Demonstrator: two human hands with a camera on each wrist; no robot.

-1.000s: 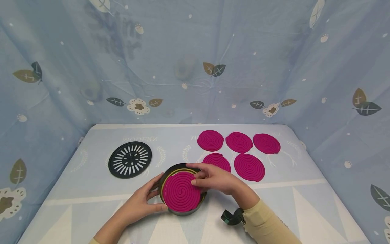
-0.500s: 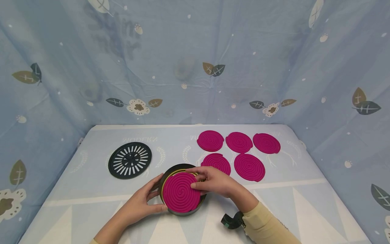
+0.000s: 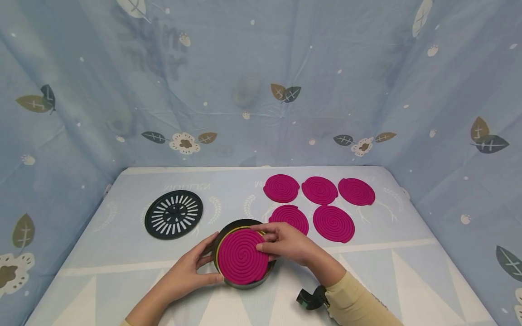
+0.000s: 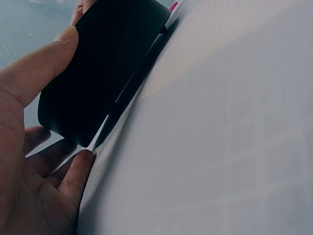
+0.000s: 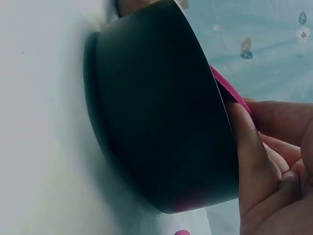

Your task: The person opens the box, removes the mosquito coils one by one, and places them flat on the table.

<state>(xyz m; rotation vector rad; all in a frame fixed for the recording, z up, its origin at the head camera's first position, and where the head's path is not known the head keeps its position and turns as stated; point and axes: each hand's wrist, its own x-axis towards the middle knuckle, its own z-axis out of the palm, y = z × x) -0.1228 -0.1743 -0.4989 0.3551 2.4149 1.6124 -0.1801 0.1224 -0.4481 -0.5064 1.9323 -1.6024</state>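
Note:
A magenta spiral mosquito coil (image 3: 243, 256) sits over the mouth of a round dark tin (image 3: 229, 226) with a yellow inner edge. My left hand (image 3: 186, 272) grips the tin from the left, fingers round its far side and thumb at the near rim. In the left wrist view the thumb presses the dark outer wall (image 4: 102, 68). My right hand (image 3: 288, 243) pinches the coil's right edge at the tin's rim. The right wrist view shows that edge (image 5: 230, 88) tilted up past the rim between thumb and fingers.
Several more magenta coils (image 3: 334, 223) lie flat at the back right. A black slotted round lid (image 3: 174, 214) lies at the left. A patterned cloth (image 3: 261, 81) hangs behind the table (image 3: 367, 280). A black wrist camera (image 3: 311, 298) is strapped at the right sleeve.
The right hand shifts very slightly at the coil's right edge, and the coil moves only a little in the tin's mouth. The left hand stays in place.

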